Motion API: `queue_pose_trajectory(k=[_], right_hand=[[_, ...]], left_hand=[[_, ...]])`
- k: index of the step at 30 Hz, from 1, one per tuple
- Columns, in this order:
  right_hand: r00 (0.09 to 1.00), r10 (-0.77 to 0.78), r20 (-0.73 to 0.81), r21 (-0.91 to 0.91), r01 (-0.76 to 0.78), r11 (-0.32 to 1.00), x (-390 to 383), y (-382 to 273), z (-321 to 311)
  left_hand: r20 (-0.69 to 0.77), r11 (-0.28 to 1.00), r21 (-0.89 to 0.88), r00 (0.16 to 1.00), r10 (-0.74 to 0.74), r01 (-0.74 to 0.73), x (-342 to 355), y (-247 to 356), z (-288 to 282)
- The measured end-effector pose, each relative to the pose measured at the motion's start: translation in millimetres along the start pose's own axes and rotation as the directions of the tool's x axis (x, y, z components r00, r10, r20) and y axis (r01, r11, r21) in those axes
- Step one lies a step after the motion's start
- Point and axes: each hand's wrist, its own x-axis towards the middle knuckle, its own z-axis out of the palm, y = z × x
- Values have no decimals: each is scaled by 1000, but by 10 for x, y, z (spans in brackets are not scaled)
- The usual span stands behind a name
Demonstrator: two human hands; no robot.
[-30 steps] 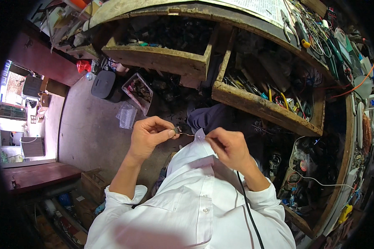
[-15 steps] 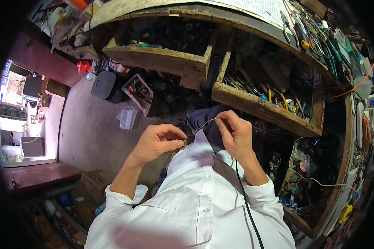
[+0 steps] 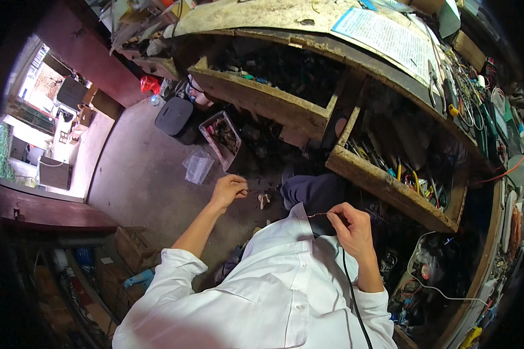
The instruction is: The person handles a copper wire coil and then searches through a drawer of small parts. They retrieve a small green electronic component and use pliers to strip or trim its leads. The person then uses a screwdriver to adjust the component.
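My left hand (image 3: 230, 191) is raised over the floor with its fingers curled and pinched together; what they hold, if anything, is too small to make out. My right hand (image 3: 349, 230) pinches a thin wire (image 3: 318, 214) beside the front of my white shirt (image 3: 273, 262). The wire runs leftward from those fingers toward the shirt's edge, where its end is hard to follow. A black cord (image 3: 355, 291) hangs down under my right hand along the shirt.
A cluttered workbench (image 3: 256, 20) has two open drawers (image 3: 256, 93), the right one (image 3: 384, 186) holding tools. A black bin (image 3: 172, 119), an open box (image 3: 215, 145) and bubble wrap (image 3: 198, 166) lie on the floor (image 3: 128, 180). An open doorway (image 3: 58, 151) is at left.
My left hand has moved up and away to the left from my right hand, which is lower with the wire. The view has shifted, showing more of the bench top.
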Motion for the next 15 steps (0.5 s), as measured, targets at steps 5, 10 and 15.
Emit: queue_pose_trajectory(k=[5,10,15], right_hand=[[1000,-4,23,4,4,1000,30,14,-37],[997,-72,-2,-32,72,997,70,-63,36],[984,-179,22,-269,179,946,117,-122,142]], left_hand=[[-273,961,166,927,259,-220,652,144,-605],[-13,843,369,905,425,-391,155,965,4],[620,745,345,734,276,-572,-1010,1666,1089]])
